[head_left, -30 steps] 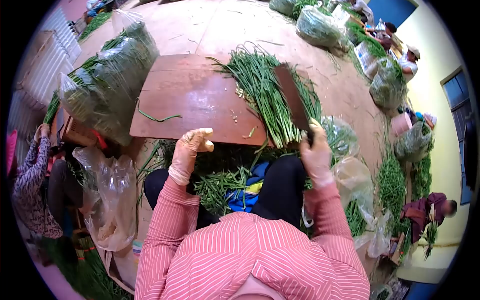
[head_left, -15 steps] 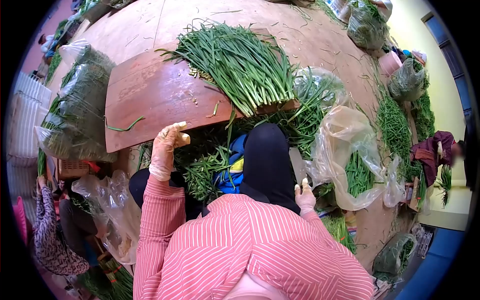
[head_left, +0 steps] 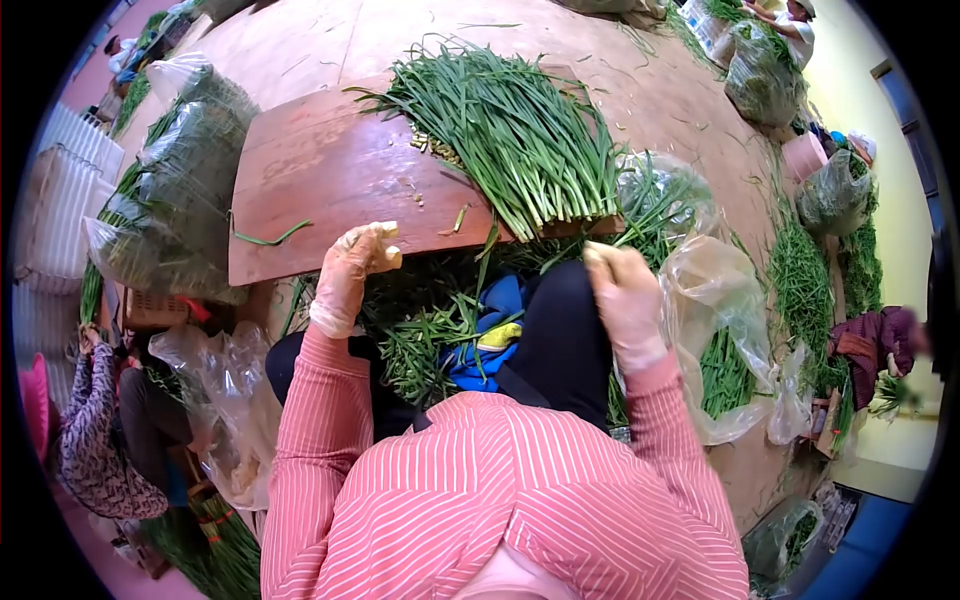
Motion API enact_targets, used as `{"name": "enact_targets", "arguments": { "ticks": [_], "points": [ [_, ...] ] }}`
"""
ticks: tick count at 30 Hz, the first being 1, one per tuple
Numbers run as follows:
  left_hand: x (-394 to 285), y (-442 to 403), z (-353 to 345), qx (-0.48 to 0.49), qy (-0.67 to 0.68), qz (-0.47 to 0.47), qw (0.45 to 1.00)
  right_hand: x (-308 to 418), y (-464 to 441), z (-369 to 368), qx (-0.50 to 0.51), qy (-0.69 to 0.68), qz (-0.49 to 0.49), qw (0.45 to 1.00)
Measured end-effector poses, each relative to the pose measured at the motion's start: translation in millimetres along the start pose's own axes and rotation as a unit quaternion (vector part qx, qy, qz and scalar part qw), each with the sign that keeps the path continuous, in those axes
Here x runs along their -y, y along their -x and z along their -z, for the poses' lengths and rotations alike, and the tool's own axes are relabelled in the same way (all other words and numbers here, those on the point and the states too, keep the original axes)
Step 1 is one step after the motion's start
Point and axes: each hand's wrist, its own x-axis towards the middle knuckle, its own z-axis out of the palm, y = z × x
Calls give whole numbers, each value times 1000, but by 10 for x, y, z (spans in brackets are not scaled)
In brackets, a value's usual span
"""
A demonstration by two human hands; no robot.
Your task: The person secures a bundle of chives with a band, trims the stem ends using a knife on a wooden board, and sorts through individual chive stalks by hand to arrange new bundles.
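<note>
A broad pile of long green stalks lies on the brown board, cut pale ends towards me. My left hand, in a thin glove with yellowish fingertips, is held just off the board's near edge; thumb and forefinger are apart with nothing between them. My right hand, gloved too, is above my right knee, just below the stalks' pale ends. Its fingers are bent and close together, and nothing shows in them. Short cut pieces lie left of the pile. Loose green trimmings fill my lap beside a blue cloth.
At the left stands a big clear bag of greens; a co-worker's patterned sleeve is below it. On the right are an open plastic bag, heaped greens and a pink bucket. Another person sits by the right wall.
The dark blade in my right hand a second ago, last seen low beside my right knee, is no longer in it. My right hand has risen back towards the stalks; my left stays near the board.
</note>
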Motion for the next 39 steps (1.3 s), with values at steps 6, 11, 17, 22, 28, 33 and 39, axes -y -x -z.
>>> {"name": "enact_targets", "arguments": {
  "ticks": [6, 11, 17, 22, 28, 33, 39],
  "points": [
    [197, -58, 82, 11, 29, 13, 999, 323, -612, -1260, 308, 295, -42, 903],
    [164, -23, 24, 34, 22, 16, 999, 194, -416, -1569, 249, 250, 25, 935],
    [287, -27, -168, 62, 38, 122, 990, 919, 60, -1204, 296, 42, 81, 951],
    [204, 19, -101, 115, 82, 138, 980, 883, -9, -1304, 434, -315, -191, 822],
    [321, 42, -53, 60, 97, 133, 985, 748, 69, -1452, 422, -514, -338, 666],
    [310, -12, 150, -55, 128, 97, 986, 159, 479, -1740, 630, -256, -31, 733],
    [356, -3, 120, -77, 138, 124, 980, 773, 156, -1246, 454, -207, -111, 860]
  ]
}}
